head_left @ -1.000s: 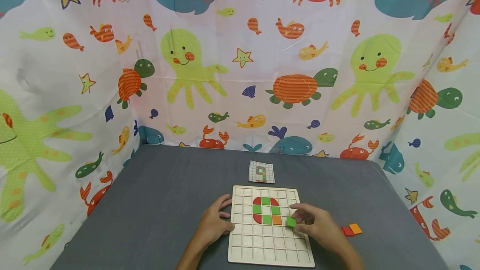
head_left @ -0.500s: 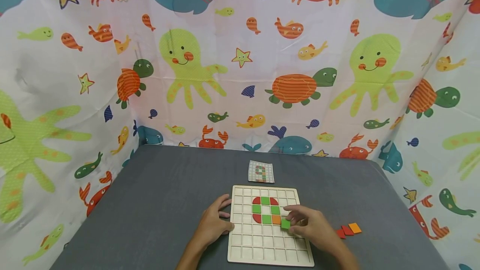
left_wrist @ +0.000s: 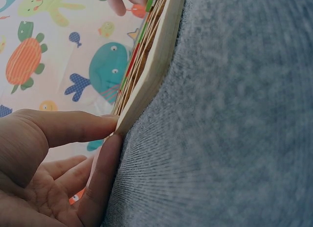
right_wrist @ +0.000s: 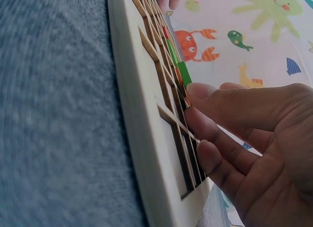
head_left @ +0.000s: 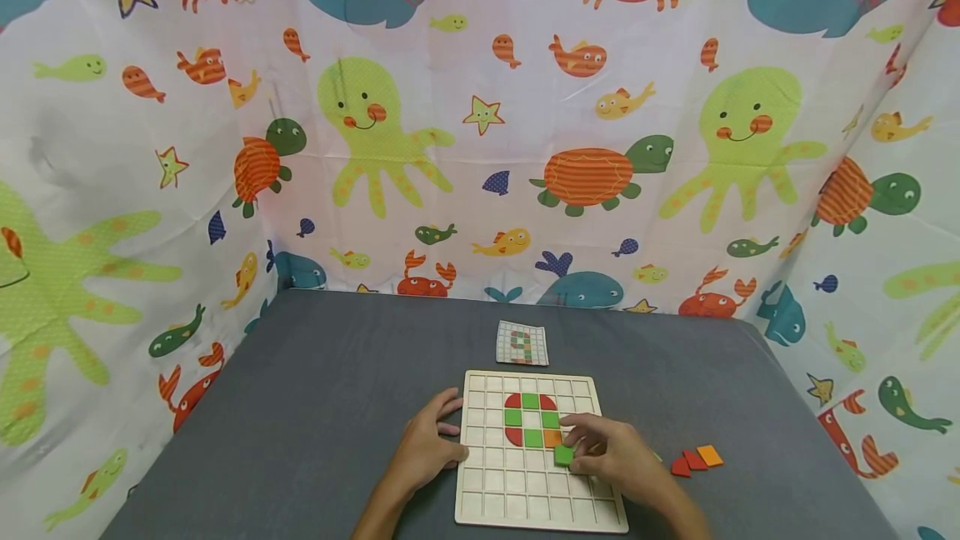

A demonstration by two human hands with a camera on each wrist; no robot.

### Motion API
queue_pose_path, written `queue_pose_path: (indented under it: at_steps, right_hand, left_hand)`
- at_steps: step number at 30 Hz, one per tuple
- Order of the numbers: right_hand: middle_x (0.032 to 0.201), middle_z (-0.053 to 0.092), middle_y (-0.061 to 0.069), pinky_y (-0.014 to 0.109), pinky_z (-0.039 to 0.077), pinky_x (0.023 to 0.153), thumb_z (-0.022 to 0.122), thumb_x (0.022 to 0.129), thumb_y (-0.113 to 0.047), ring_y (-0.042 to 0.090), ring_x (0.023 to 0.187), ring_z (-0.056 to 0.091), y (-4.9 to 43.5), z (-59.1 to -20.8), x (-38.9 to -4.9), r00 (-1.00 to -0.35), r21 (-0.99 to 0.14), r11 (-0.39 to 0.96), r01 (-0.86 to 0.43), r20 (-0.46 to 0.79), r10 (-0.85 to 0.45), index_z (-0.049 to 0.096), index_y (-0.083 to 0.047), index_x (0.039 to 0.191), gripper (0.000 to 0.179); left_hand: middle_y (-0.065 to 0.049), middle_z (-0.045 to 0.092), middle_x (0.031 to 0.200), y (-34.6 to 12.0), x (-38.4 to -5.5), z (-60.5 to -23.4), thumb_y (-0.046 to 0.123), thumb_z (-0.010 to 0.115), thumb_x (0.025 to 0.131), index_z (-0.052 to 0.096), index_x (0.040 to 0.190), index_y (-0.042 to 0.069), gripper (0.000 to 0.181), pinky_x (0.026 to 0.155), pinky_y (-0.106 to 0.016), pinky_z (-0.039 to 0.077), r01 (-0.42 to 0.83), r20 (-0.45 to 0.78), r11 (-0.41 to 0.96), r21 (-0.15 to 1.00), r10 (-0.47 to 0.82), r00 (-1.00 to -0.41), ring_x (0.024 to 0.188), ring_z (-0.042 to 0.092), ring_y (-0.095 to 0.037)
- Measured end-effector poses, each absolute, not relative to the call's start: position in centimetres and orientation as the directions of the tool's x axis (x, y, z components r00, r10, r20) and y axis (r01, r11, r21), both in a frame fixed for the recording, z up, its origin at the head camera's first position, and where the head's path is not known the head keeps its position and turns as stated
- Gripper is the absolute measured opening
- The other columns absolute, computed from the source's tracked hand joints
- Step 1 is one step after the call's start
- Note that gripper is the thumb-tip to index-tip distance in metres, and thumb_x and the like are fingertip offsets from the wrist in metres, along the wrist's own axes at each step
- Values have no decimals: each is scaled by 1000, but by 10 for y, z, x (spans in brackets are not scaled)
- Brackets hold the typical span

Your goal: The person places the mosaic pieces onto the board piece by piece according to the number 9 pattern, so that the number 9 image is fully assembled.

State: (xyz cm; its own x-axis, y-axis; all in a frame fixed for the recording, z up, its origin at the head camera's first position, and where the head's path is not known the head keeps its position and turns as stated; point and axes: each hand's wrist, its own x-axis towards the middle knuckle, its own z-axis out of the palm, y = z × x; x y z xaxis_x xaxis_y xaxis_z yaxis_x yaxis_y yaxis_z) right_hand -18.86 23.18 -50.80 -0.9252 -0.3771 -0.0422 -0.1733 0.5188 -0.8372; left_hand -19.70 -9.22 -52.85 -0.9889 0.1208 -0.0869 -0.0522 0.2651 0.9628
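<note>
A pale wooden grid board [head_left: 517, 502] lies on the grey cloth, with red, green and orange tiles set in a ring in its upper part. My right hand [head_left: 615, 452] pinches a green square tile [head_left: 563, 456] between thumb and fingers, just below and right of the orange tile [head_left: 552, 438] on the board. The right wrist view shows the green tile [right_wrist: 184, 73] raised a little above the slots, at the thumb tip. Along the board's left edge rests my left hand [head_left: 427, 440]; its thumb and fingertips touch the rim, as the left wrist view also shows.
Behind the board lies a small pattern card [head_left: 522, 344] printed with a grid and coloured squares. Right of the board are loose red tiles [head_left: 694, 461], an orange tile [head_left: 709, 456] and a green sliver partly behind the hand. A sea-animal curtain [head_left: 450, 148] surrounds the table.
My right hand has moved left and slightly toward me with the green tile, which is now nearer the orange tile. More loose tiles show beside the wrist. The left hand keeps its place.
</note>
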Motion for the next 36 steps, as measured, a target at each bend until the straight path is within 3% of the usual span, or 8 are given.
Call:
queue_pose_path:
  at_steps: [26,36]
  right_hand:
    - [105,74,5,23,57,75,86,83,0,12,85,69,226,-512,-190,-929,-832,523,-185,-26,-370,68,-3,135,56]
    - [105,74,10,26,58,76,85,84,-1,14,87,69,245,-509,-190,-948,-858,486,-168,5,-318,66,1,136,56]
  left_hand:
    - [-15,58,154,-93,-197,-528,-11,80,71,45,159,6,97,63,-40,61,-48,-85,265,963,131,-988,109,65,-28]
    - [-14,59,154,-92,-197,-529,-12,81,71,46,159,7,96,63,-40,61,-48,-84,271,961,123,-989,109,64,-28]
